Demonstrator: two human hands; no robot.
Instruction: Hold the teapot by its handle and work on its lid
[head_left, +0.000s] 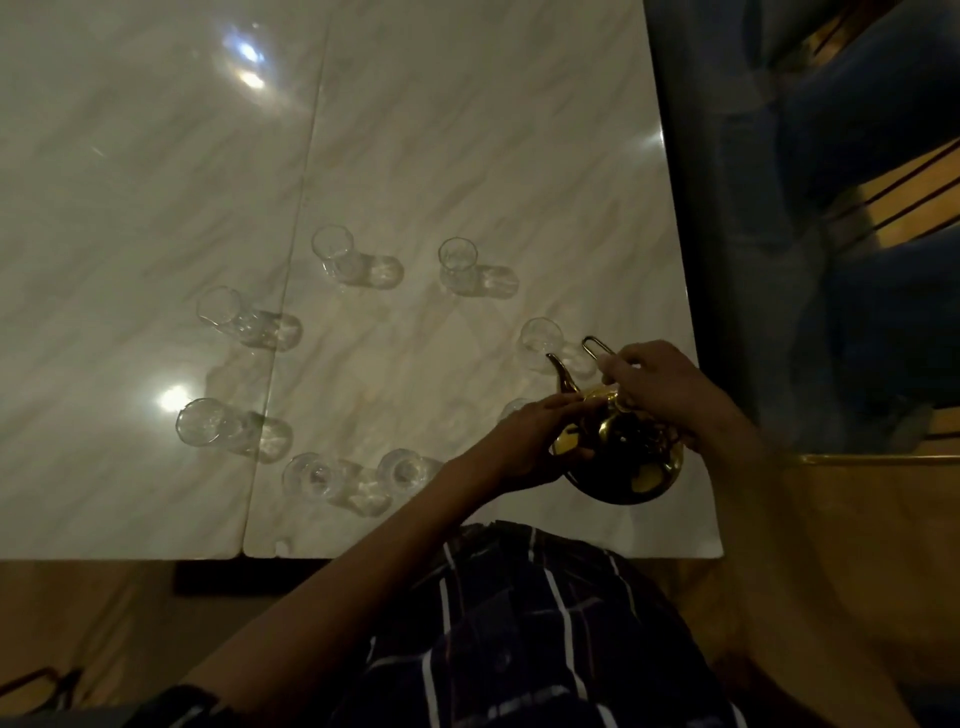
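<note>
Right hand (654, 384) grips the brass teapot (623, 457) by its wire handle (597, 345); left hand (524, 441) rests flat against its side, spout (561, 371) aimed at the nearest glass (540, 335).

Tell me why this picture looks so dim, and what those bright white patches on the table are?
Head view: the room is dimly lit; the patches are lamp glare on the glossy marble table, strongest upper left and beside the left glass. The glasses cast long shadows rightward. The hands on the brass teapot are slightly blurred; wide-angle distortion bends the table edges.
</note>
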